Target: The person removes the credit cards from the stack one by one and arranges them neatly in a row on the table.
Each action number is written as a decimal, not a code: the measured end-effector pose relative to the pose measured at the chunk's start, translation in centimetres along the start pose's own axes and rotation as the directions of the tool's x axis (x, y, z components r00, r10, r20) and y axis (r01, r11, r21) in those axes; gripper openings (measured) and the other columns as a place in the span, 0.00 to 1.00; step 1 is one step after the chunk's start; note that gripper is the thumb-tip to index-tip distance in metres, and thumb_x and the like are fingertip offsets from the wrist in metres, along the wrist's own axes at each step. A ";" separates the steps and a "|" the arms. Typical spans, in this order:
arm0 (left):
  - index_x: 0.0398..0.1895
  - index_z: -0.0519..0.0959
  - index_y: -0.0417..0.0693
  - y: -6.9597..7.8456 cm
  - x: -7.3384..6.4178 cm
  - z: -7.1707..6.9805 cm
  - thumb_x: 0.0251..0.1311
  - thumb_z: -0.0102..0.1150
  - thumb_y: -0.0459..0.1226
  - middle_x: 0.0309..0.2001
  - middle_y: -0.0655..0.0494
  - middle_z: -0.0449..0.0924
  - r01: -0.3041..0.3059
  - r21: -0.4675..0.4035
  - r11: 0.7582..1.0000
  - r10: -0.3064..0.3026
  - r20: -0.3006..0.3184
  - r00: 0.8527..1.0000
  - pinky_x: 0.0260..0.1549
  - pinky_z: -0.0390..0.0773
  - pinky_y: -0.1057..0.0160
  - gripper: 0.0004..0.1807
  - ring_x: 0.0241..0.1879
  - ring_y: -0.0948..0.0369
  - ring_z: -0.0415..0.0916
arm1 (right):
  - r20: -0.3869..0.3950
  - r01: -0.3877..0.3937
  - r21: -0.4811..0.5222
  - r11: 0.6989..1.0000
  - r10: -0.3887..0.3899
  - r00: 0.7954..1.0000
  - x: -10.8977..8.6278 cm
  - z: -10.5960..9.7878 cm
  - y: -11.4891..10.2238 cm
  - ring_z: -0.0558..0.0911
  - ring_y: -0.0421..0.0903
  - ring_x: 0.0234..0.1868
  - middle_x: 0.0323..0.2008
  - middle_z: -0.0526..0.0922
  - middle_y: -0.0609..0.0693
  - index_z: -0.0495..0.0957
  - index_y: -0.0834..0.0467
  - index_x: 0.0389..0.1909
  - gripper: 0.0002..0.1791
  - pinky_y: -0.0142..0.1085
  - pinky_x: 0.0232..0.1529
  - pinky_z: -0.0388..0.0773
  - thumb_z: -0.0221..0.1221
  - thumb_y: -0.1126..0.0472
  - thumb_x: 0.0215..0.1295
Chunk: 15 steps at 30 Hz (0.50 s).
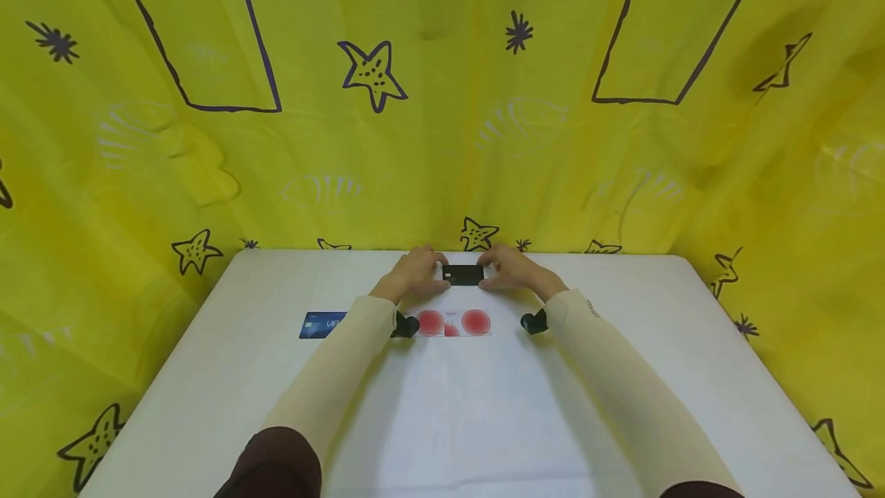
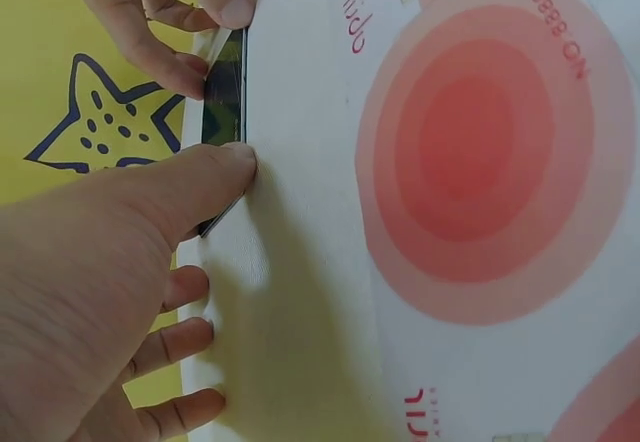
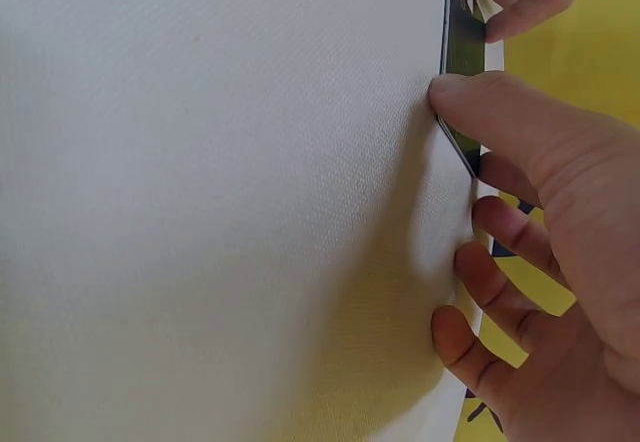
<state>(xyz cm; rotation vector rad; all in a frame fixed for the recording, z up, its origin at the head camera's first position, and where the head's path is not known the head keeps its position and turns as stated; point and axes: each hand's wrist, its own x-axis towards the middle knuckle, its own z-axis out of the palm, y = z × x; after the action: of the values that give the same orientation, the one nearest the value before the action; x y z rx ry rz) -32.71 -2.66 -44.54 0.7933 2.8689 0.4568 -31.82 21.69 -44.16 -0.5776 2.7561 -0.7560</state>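
A black bank card (image 1: 463, 275) with a chip at its left end lies near the far edge of the table. My left hand (image 1: 418, 272) pinches its left end between thumb and forefinger. At the right end, the thumb and forefinger of my right hand (image 1: 513, 270) grip the card the same way. The left wrist view shows the left thumb on the near edge of the dark card (image 2: 225, 112). In the right wrist view the other fingers of the right hand (image 3: 570, 232) are spread beside the card.
Closer to me, white cards with red circles (image 1: 475, 322) lie in a row with a blue card (image 1: 322, 327), which the left sleeve partly covers. Dark wrist cameras (image 1: 534, 322) sit under the forearms. A yellow patterned curtain (image 1: 442, 137) hangs behind the white table (image 1: 484, 421).
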 end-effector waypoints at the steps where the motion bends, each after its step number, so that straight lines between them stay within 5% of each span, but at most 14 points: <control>1: 0.59 0.82 0.50 0.0 0.0 0.0 0.62 0.70 0.48 0.47 0.50 0.76 0.001 -0.001 1.000 -0.001 0.000 1.000 0.54 0.74 0.49 0.24 0.50 0.51 0.72 | -0.002 0.003 -0.001 1.000 -0.003 1.000 0.0 0.0 0.0 0.75 0.54 0.49 0.53 0.83 0.57 0.82 0.62 0.59 0.25 0.48 0.54 0.76 0.72 0.58 0.62; 15: 0.58 0.83 0.49 0.4 -0.3 -0.2 0.61 0.70 0.47 0.46 0.50 0.76 0.018 -0.021 1.000 -0.018 -0.005 1.000 0.54 0.73 0.47 0.23 0.49 0.51 0.71 | -0.002 -0.006 0.009 1.000 0.006 1.000 0.1 0.2 -0.1 0.75 0.54 0.48 0.49 0.82 0.56 0.82 0.62 0.59 0.25 0.47 0.52 0.76 0.72 0.58 0.62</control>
<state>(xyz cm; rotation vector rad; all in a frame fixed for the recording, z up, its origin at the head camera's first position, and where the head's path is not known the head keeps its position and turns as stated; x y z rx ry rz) -32.30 -2.50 -44.22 0.7641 2.8689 0.4867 -31.77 21.50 -44.26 -0.5665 2.7537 -0.7675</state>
